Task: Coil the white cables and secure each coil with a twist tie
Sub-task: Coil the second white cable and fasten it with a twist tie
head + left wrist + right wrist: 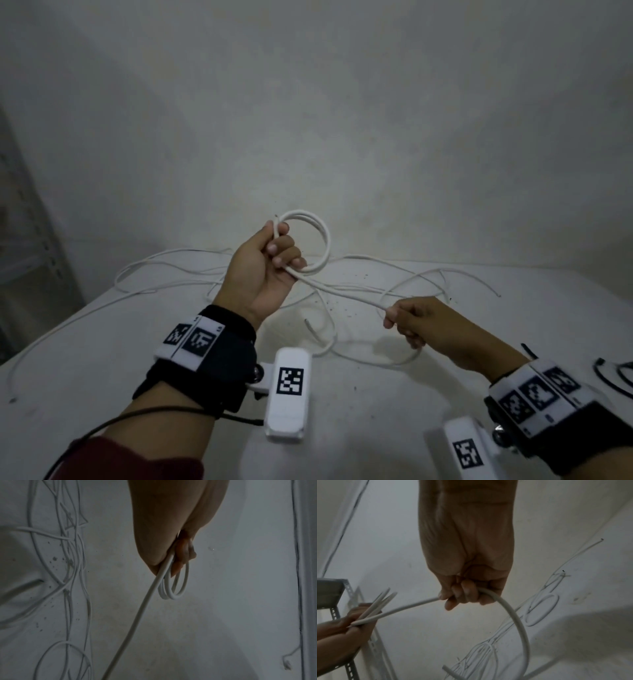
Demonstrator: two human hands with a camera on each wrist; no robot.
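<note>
My left hand is raised above the table and grips a small coil of white cable, a few loops wide; the coil hangs below the curled fingers in the left wrist view. From the coil the same cable runs taut down to my right hand, which is closed round it just above the table. In the right wrist view the cable leaves my right hand and arcs downward. Several loose white cables lie tangled on the white table. I see no twist tie.
A metal shelf rack stands at the left by the wall. A thin dark wire lies at the table's right edge. Dark specks dot the tabletop among the cables.
</note>
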